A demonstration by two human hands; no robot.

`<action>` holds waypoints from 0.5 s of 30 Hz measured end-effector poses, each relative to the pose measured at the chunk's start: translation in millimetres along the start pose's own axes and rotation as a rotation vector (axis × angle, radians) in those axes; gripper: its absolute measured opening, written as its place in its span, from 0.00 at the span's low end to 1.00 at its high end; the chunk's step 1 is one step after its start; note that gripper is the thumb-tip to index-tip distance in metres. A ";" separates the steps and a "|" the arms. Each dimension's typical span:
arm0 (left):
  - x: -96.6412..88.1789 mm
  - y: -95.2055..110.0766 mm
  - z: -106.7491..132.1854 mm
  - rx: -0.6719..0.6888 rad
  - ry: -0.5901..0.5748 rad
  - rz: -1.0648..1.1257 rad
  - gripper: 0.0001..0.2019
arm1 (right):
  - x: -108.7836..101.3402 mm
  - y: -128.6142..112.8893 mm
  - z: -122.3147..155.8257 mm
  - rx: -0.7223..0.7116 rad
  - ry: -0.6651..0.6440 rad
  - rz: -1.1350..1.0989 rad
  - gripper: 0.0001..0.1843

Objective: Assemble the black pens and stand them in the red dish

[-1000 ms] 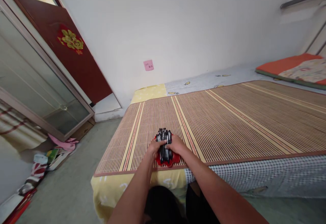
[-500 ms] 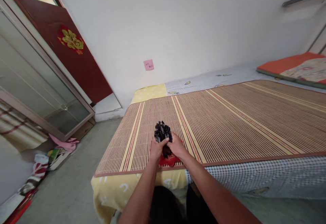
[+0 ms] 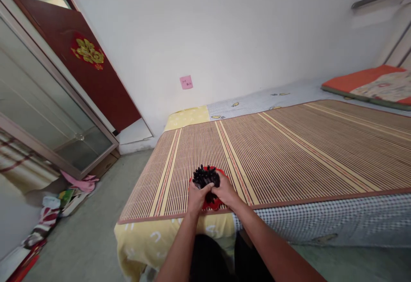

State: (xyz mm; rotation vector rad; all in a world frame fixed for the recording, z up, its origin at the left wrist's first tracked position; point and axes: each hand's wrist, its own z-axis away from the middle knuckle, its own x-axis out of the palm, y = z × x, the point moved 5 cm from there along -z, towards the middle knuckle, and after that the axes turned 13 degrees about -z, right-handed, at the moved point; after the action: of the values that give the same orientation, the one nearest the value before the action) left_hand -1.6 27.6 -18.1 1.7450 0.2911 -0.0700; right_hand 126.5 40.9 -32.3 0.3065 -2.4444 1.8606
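Note:
A bundle of short, dark black sticks (image 3: 205,177) is gathered between both hands, its ends bristling upward and fanned out. What kind of sticks they are is too small to tell. My left hand (image 3: 195,194) wraps round the bundle's left side, thumb across the near face. From the right, my right hand (image 3: 225,191) closes round it too, the thumbs meeting in front. Under and around the hands lies a red plate-like thing (image 3: 217,205) with a wavy rim, mostly covered by hands and sticks. It rests on the striped mat (image 3: 276,162) close to the bed's front edge.
A folded orange and floral quilt (image 3: 369,83) lies at the far right of the bed. A pink note (image 3: 186,82) sticks to the wall. On the left stand a glass-panelled cabinet (image 3: 58,102) and a red door (image 3: 96,85). Clothes (image 3: 49,218) lie along the floor.
Both hands have lowered the bundle slightly toward the red plate-like thing, and its top now spreads wider. More of the red rim shows behind the hands.

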 end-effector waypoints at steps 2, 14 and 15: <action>0.1 -1.9 0.2 0.001 0.005 -0.009 0.20 | 1.3 2.5 0.2 0.010 -0.007 -0.030 0.20; 1.6 4.9 -4.7 -0.008 -0.078 -0.009 0.17 | -3.6 3.4 -8.5 0.052 -0.057 -0.077 0.19; 2.1 4.3 -4.1 -0.015 -0.099 -0.004 0.17 | -3.1 3.9 -7.3 0.057 -0.063 -0.084 0.19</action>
State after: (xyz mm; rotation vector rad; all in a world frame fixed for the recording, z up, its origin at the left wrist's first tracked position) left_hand 1.0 31.3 -13.6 1.7201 0.2220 -0.1563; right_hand 128.3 49.2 -34.5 0.4697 -2.3801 1.9170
